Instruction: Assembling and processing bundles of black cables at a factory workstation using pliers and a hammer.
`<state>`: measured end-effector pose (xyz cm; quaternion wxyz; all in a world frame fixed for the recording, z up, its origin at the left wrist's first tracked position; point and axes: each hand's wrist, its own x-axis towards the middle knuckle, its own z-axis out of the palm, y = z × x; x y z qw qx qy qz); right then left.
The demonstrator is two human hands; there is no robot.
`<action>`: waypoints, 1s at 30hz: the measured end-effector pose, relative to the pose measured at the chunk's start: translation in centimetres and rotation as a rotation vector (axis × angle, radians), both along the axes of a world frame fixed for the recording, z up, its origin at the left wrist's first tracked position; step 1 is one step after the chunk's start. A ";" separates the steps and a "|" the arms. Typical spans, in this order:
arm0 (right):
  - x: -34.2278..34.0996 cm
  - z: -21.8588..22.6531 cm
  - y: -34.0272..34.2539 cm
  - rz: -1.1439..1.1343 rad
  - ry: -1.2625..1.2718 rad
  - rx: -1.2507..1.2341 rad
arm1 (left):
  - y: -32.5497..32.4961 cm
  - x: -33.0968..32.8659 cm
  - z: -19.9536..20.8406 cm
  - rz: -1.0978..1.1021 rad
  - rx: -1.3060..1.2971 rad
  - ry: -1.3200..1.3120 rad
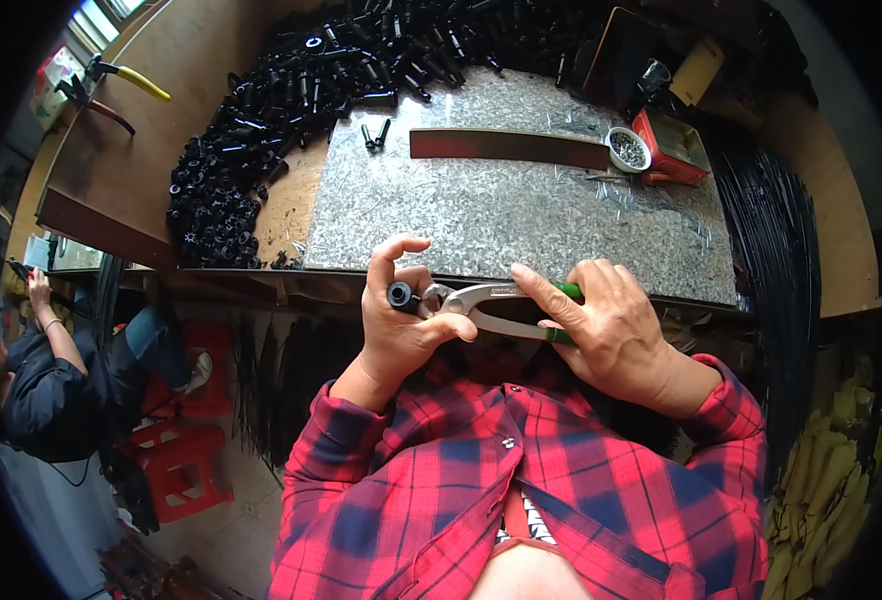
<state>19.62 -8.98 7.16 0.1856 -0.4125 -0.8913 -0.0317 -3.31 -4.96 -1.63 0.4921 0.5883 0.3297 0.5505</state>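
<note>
My left hand (396,330) is closed around a small black cylindrical part (400,295), whose round hollow end faces up. Its index finger is raised and bent. My right hand (606,325) grips the green handles of a pair of metal pincers (481,298), with the index finger laid along one handle. The pincers' jaws meet the black part beside my left fingers; what exactly they bite is hidden. Both hands are just in front of the near edge of a speckled grey stone slab (521,225).
Black parts (291,110) are heaped at the back and left. On the slab lie a dark flat strip (506,147), a white bowl of small metal pieces (629,150) and a red box (673,150). Black rods (771,220) hang at right. A co-worker (56,370) sits at left by red stools (176,470).
</note>
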 end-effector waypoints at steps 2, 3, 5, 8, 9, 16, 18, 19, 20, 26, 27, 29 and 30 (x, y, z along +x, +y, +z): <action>0.3 0.3 -0.3 0.026 -0.002 0.009 | 0.2 -0.4 -0.1 -0.015 -0.002 -0.001; 0.4 0.4 -0.7 0.011 -0.033 -0.024 | 0.3 -0.4 -0.1 -0.028 -0.003 -0.004; 0.4 0.5 -1.2 -0.007 -0.062 -0.056 | 0.2 -0.2 0.6 -0.044 0.045 0.027; 0.3 0.8 -1.5 -0.005 -0.082 -0.071 | -0.1 -0.2 0.7 -0.068 0.113 0.074; 0.1 1.0 -1.6 -0.013 -0.098 -0.072 | -0.2 -0.2 0.7 -0.056 0.072 0.097; 0.2 0.7 -2.1 -0.049 -0.060 -0.260 | -0.9 0.8 1.8 -0.055 0.000 0.123; 0.2 1.2 -2.3 -0.042 -0.036 -0.340 | -1.1 0.8 1.4 -0.047 0.076 0.064; 0.3 1.4 -2.2 -0.030 -0.016 -0.420 | -1.0 0.8 1.3 -0.044 0.079 0.065; 0.3 1.4 -2.1 -0.025 -0.017 -0.418 | -0.9 0.6 1.2 -0.005 0.110 0.055; 3.3 0.1 0.6 -0.268 0.027 -0.465 | 1.0 -6.2 7.9 0.159 0.216 -0.366; 3.7 -0.5 1.5 -0.307 0.023 -0.429 | 0.6 -8.8 10.0 0.142 0.305 -0.451; 4.9 -0.9 2.6 -0.383 -0.006 -0.347 | -1.9 -13.2 15.0 -0.011 0.471 -0.637; 5.2 -1.9 3.6 -0.400 -0.019 -0.305 | -3.1 -15.2 17.0 0.043 0.576 -0.592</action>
